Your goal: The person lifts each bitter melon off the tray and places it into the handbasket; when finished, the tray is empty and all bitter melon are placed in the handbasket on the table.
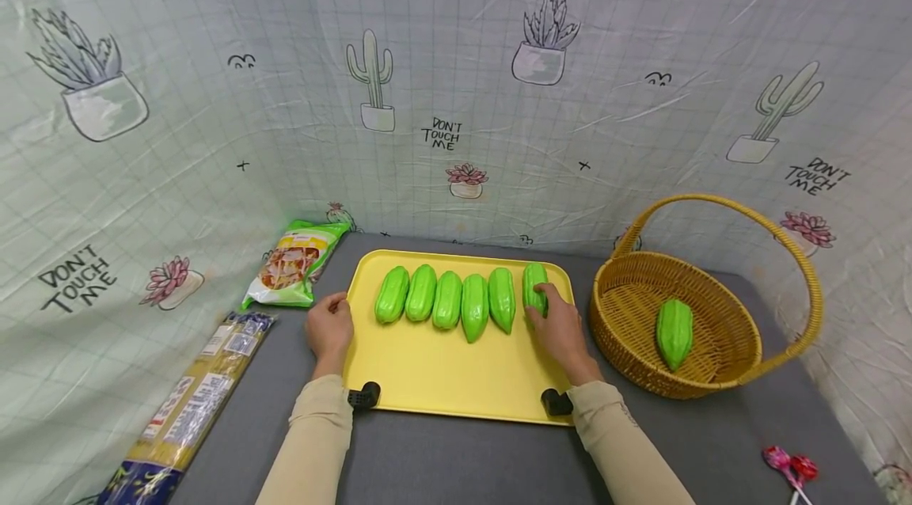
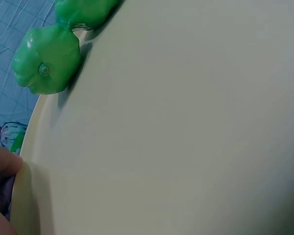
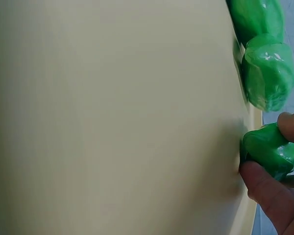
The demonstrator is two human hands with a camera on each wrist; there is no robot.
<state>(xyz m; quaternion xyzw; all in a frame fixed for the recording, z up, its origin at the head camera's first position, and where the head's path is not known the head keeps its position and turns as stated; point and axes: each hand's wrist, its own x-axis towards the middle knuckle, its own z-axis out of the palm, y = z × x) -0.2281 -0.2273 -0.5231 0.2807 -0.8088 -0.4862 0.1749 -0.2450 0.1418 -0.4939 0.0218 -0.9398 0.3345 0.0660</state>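
Several glossy green ridged gourds (image 1: 446, 300) lie side by side in a row across the far half of a yellow tray (image 1: 442, 378). My right hand (image 1: 560, 331) grips the rightmost gourd (image 1: 533, 277) between thumb and fingers, near the tray's right rim. In the right wrist view, fingertips press both sides of that gourd (image 3: 269, 149), beside its neighbour (image 3: 268, 73). My left hand (image 1: 331, 329) holds the tray's left rim with curled fingers. The left wrist view shows a fingertip (image 2: 10, 162) right at the rim, below the end of the leftmost gourd (image 2: 46, 61).
Right of the tray stands a wicker basket (image 1: 606, 323) with a tall handle and one green gourd (image 1: 674, 333) inside. On the left lie a green snack bag (image 1: 295, 263) and a long pasta pack (image 1: 188, 402). Wrapped lollipops (image 1: 787, 464) lie front right. A patterned curtain (image 1: 442, 196) hangs behind.
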